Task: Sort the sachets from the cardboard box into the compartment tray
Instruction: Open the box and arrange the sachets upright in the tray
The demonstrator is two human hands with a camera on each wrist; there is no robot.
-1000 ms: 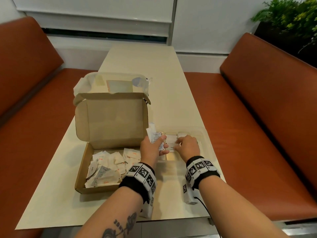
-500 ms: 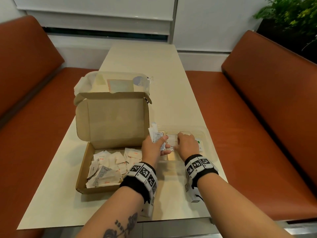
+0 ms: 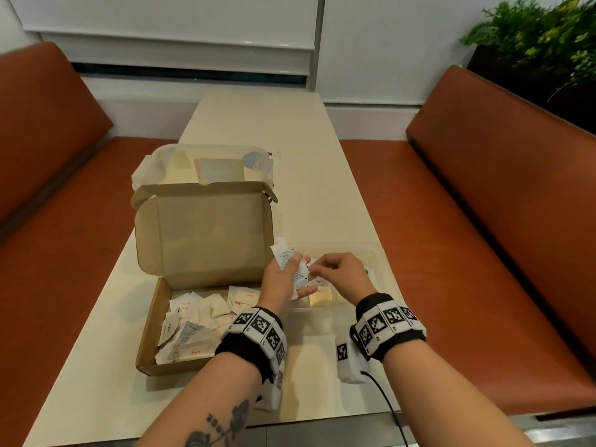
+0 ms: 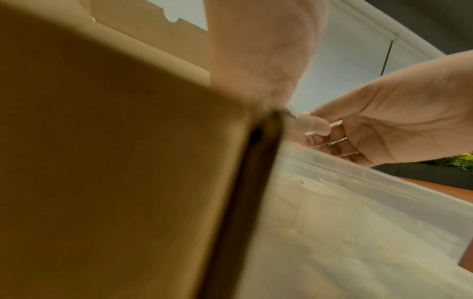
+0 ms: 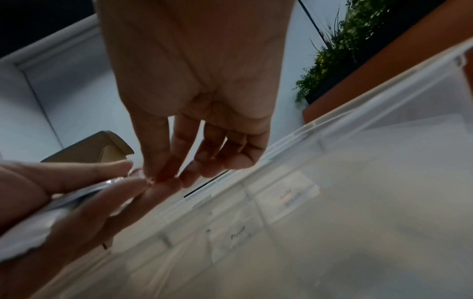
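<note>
Since the earlier head frame, the right hand [image 3: 338, 275] has been lifted off the sachets in the compartment tray [image 3: 380, 262] and brought to the small stack of sachets [image 3: 290, 264] held in the left hand [image 3: 283, 285], just above the tray's left end. That stack is gripped between the left thumb and fingers, fanned and tilted; the right thumb and forefinger are closed together at its edge, apparently pinching one sachet, though whether one or several are caught cannot be told. If two thin packets are drawn off together, a wrong sort could be dropped into a compartment; if the left grip is loosened during the pull, the fan could spill onto the table [image 3: 290, 156] or across the tray dividers. Many sachets [image 3: 200, 321] are left in the cardboard box [image 3: 206, 237], touching the tray's left side, so the task is judged to be far from done. Red lettering, perhaps "Salt", is seen on box sachets, and dark lettering that may read "Pepper" on one tray sachet [image 5: 238, 234]; the fine print on the held stack is too small to be read.
</note>
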